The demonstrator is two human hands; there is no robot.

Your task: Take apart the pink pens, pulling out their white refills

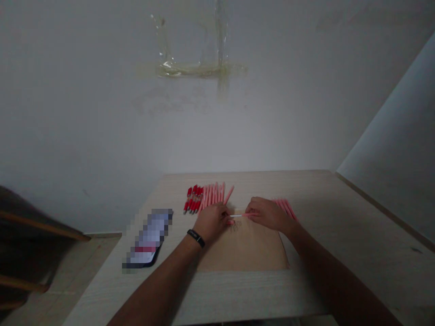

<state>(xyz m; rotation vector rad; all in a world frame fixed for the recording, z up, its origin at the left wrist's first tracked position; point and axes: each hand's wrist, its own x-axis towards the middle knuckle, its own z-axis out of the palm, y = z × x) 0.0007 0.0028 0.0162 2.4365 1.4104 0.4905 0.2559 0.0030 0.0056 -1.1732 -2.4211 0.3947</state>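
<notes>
A thin white stick, which looks like a pen refill (236,216), spans the gap between my two hands. My left hand (211,222), with a black band on its wrist, pinches the refill's left end. A small pink piece (231,222) shows just under its fingertips. My right hand (268,213) is closed on a pink pen barrel (251,214), and the refill's right end meets this barrel. How far the refill sits inside it I cannot tell. Below the hands lies a brown sheet (248,249) with several tiny dark pieces (235,226), possibly springs, near its top.
Several pink pen barrels (213,194) lie beyond my left hand, beside several red pen parts (193,199). More pink sticks (285,207) lie behind my right wrist. A phone (149,240) rests on the table (306,185) at the left. A wall (251,136) stands behind.
</notes>
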